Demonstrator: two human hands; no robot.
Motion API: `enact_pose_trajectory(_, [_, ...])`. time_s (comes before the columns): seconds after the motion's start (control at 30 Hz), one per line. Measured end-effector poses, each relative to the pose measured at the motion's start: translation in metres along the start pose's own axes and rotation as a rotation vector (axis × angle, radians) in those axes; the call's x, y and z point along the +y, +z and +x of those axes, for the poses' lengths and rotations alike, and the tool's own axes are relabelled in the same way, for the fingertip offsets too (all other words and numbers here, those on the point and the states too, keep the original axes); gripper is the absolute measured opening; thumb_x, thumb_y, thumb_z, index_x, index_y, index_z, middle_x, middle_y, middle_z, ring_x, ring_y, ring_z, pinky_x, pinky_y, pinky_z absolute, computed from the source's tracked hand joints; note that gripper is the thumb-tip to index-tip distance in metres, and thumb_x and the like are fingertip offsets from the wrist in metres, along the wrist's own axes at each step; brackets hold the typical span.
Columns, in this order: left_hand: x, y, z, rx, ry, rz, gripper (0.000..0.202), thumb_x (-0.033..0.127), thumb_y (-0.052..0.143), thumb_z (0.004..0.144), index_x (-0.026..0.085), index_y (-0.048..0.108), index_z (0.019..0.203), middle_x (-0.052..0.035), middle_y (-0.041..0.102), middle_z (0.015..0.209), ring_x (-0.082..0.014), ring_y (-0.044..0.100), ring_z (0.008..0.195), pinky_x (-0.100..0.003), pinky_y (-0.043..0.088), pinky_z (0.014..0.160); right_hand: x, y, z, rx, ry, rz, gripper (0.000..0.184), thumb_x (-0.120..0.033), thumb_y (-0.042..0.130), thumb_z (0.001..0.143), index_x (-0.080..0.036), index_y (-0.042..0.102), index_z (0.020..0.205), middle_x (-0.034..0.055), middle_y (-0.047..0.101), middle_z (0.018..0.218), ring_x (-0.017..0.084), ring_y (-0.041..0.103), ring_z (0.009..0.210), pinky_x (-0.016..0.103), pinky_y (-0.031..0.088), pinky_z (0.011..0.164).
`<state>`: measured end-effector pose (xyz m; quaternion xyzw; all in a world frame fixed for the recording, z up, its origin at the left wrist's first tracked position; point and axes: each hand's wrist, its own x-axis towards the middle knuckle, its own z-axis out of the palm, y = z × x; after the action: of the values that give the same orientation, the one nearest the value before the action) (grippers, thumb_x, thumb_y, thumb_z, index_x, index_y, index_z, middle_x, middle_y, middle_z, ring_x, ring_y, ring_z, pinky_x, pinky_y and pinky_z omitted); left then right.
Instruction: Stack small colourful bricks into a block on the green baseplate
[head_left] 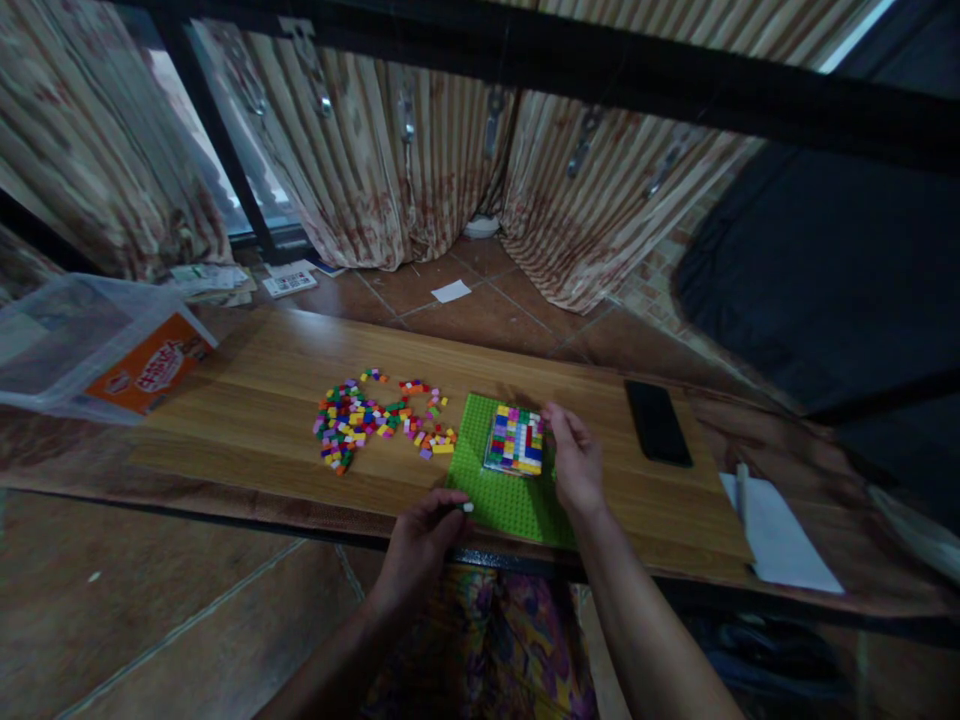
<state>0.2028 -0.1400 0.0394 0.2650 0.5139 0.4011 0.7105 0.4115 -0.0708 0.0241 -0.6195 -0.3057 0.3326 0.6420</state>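
Observation:
A green studded baseplate (495, 508) lies near the table's front edge. On it stands a low, square block (517, 440) built of many-coloured toy bricks. My left hand (424, 540), at the plate's front left corner, pinches a small white brick (468, 507) between thumb and finger. My right hand (577, 462) reaches over the plate's right side, its fingers drawn together at the far right corner of the built block. A pinkish bit shows at those fingertips, too small to tell whether it is a held brick.
Loose coloured bricks (360, 415) are spread left of the baseplate. A clear plastic bin (105, 340) with an orange label stands at the table's left end. To the right lie a black phone (658, 423) and white paper (787, 540) with a pen (742, 495).

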Motion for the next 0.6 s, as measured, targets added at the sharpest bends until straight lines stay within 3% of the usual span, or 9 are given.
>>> enact_pose_trajectory(0.13, [0.012, 0.010, -0.003, 0.005, 0.015, 0.006, 0.035, 0.036, 0.083, 0.060, 0.017, 0.072, 0.088, -0.0002, 0.071, 0.076, -0.0147, 0.069, 0.074, -0.024, 0.053, 0.072, -0.011, -0.014, -0.022, 0.114, -0.056, -0.083, 0.040, -0.054, 0.067, 0.079, -0.019, 0.075, 0.096, 0.0071, 0.076, 0.095, 0.021, 0.067, 0.092, 0.033, 0.049, 0.078])
enact_pose_trajectory(0.3, [0.015, 0.024, -0.002, -0.003, 0.017, -0.029, 0.037, 0.036, 0.086, 0.056, 0.017, 0.073, 0.084, 0.0002, 0.070, 0.077, -0.0132, 0.068, 0.068, -0.025, 0.054, 0.070, -0.013, -0.020, -0.045, -0.018, -0.244, -0.213, 0.025, -0.043, 0.065, 0.086, -0.021, 0.075, 0.092, 0.0055, 0.075, 0.093, 0.020, 0.066, 0.087, 0.035, 0.049, 0.081])
enact_pose_trajectory(0.5, [-0.006, 0.025, 0.004, -0.028, 0.003, -0.044, 0.033, 0.035, 0.084, 0.055, 0.016, 0.072, 0.079, 0.0013, 0.066, 0.065, -0.0119, 0.063, 0.060, -0.023, 0.051, 0.063, -0.015, -0.020, -0.014, -0.138, -0.516, -0.594, 0.022, -0.037, 0.061, 0.090, -0.021, 0.076, 0.088, 0.0068, 0.072, 0.089, 0.022, 0.063, 0.089, 0.037, 0.047, 0.083])
enact_pose_trajectory(0.6, [-0.007, 0.021, 0.004, -0.017, -0.004, -0.027, 0.031, 0.033, 0.082, 0.056, 0.016, 0.072, 0.079, 0.0014, 0.065, 0.064, -0.0111, 0.062, 0.059, -0.022, 0.049, 0.062, -0.015, -0.019, -0.001, -0.149, -0.601, -0.712, 0.025, -0.038, 0.058, 0.092, -0.021, 0.075, 0.085, 0.0078, 0.070, 0.088, 0.024, 0.062, 0.089, 0.038, 0.046, 0.082])
